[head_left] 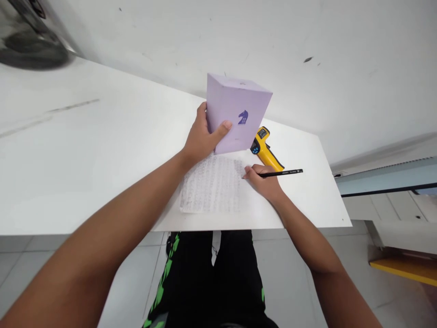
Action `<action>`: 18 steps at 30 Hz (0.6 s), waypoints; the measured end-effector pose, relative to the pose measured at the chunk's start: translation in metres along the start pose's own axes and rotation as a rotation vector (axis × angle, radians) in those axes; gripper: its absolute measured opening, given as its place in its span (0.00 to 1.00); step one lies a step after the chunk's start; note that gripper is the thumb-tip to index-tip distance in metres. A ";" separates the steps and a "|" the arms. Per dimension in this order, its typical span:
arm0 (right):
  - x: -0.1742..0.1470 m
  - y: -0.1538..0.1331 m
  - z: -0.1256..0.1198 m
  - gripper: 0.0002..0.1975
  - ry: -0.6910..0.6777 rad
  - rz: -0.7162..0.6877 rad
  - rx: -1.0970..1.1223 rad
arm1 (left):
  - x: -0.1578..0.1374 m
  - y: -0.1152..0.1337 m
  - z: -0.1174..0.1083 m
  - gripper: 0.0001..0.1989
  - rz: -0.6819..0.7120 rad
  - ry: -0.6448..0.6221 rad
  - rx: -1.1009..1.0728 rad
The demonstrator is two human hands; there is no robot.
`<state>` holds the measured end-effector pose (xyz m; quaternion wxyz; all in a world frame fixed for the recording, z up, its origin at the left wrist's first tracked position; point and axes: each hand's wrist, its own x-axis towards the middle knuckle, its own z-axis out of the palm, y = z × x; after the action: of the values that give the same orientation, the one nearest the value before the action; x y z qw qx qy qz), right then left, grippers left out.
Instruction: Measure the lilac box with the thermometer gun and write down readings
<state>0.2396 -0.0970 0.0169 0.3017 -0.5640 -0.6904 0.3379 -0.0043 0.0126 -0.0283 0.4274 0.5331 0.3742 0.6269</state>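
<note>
Toward the far side of the white table (85, 159), the left hand (203, 136) gripped a purple box (241, 114), its thumb on the near face and its other fingers around the left side, mostly hidden. Whether the box's lower end rested on the tabletop could not be told. Nearer and to the right, the right hand (264, 180) had its fingers closed on a black pencil (287, 172), the tip by the right edge of a grey-marked patch (211, 182); whether that was a sheet or the tabletop itself was unclear. With only one hand on the box's left portion, a loosened thumb could have let it tip right, onto the yellow handheld device (268, 152) just beside its lower right corner. A swing of the pencil's back end, close to the device's near end, might have nudged it. The right hand, dragged left, could have smudged the marks, as could the left forearm, close by the patch's left edge.
</note>
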 end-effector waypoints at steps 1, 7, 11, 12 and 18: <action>0.000 0.000 0.000 0.31 -0.012 0.000 0.001 | 0.000 0.000 0.000 0.46 -0.001 0.002 -0.008; 0.001 -0.001 -0.001 0.32 -0.026 0.013 -0.009 | 0.001 -0.003 0.000 0.44 -0.011 0.003 -0.063; 0.002 -0.002 0.000 0.33 0.009 0.013 0.006 | 0.001 -0.001 0.000 0.46 -0.016 0.002 -0.046; 0.002 -0.002 0.001 0.33 0.015 0.012 0.011 | 0.001 0.000 0.000 0.46 -0.017 0.001 -0.040; 0.002 -0.002 0.000 0.31 0.037 -0.007 0.005 | 0.000 0.002 0.001 0.48 -0.015 0.012 0.026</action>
<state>0.2381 -0.0952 0.0183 0.3170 -0.5672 -0.6857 0.3281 -0.0036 0.0114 -0.0260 0.4229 0.5320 0.3891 0.6219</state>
